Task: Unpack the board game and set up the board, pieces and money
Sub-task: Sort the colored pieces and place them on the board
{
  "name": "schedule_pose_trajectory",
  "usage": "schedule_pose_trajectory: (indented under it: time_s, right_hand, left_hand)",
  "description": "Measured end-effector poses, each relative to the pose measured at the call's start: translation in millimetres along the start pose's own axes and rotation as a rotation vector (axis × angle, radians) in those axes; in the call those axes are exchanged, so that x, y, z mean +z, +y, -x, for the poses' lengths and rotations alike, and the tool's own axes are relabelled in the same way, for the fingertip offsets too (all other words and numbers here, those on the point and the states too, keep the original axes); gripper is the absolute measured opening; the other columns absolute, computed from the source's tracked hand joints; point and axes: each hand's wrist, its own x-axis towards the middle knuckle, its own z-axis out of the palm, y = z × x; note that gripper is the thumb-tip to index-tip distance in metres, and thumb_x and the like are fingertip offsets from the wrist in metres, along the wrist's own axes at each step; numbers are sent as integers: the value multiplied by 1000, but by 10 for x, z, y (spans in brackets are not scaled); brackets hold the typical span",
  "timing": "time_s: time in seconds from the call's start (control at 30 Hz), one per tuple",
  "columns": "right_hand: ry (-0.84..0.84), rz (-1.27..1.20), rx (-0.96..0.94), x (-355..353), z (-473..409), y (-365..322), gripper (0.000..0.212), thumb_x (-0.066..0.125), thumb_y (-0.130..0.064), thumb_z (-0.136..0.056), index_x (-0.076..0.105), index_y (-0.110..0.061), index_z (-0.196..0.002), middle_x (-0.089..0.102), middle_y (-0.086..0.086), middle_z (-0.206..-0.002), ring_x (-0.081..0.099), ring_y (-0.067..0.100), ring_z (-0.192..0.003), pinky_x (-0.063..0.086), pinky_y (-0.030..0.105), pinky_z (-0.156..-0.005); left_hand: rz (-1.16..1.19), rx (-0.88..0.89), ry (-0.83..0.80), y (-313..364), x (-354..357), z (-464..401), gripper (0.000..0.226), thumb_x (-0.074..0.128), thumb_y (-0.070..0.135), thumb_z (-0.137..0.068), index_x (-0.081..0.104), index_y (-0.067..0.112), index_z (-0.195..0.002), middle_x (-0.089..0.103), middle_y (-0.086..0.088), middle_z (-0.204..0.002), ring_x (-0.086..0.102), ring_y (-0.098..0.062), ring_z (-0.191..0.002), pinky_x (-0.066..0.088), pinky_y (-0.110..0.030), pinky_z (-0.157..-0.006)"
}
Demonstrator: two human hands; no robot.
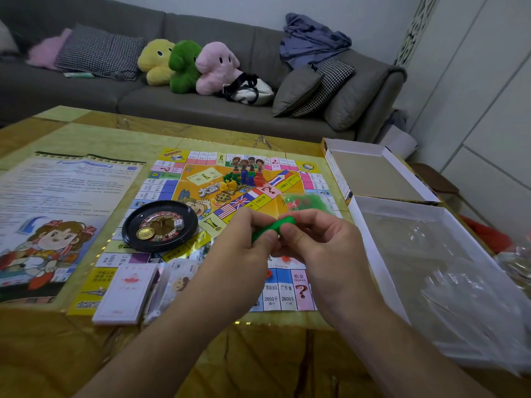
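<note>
The paper game board (172,185) lies flat on the table. Both hands meet above its near right part. My left hand (244,242) and my right hand (319,239) pinch a green plastic piece (274,226) between their fingertips. A small bag of green and red pieces (307,202) lies just beyond the hands. Coloured pawns and character figures (244,175) stand at the board's centre. A black roulette wheel (160,225) holds a die and a gold coin. A card stack (125,294) and bagged money (178,280) lie at the board's near edge.
A rule sheet (63,208) lies left of the board. The open box halves (373,173) sit at the right, the nearer one (365,222) holding clear plastic wrap. A grey sofa (201,104) with cushions and plush toys runs behind the table.
</note>
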Motion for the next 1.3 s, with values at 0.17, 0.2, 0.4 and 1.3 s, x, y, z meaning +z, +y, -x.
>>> schedule_pose_trajectory:
  time_s: [0.17,0.2,0.4,1.3]
  right_hand:
    - [-39,51,31,-13,-10,24,8,69,-10,-98,76,-11,-101,79,9,-88,78,27,-80,65,32,-69]
    - [-75,31,54,-7,-31,4,10,68,-15,-99,76,-10,-103,79,9,-90,78,26,-80,64,33,-69]
    - [72,213,118,-418,-290,-125,8,68,-21,-99,76,-20,-101,79,4,-92,77,24,-87,63,33,-70]
    - [-155,1400,-241,-131,-434,617,5,68,-30,-100,71,-26,-100,63,-9,-96,52,15,-97,51,35,-90]
  left_hand:
    - [15,-18,-69,-2,4,-47,21,53,12,-106,52,25,-123,65,7,-87,61,5,-67,49,-14,-59]
    - [40,-21,-83,-1,-3,-74,29,54,12,-106,49,26,-130,63,7,-83,60,3,-64,49,-18,-61]
    - [45,-181,-147,31,78,-158,46,59,5,-102,39,24,-139,69,-6,-109,72,-24,-90,61,-49,-86]
    - [-470,-139,62,-282,-142,-334,17,58,12,-99,66,26,-104,69,10,-97,63,-4,-88,44,-16,-63]
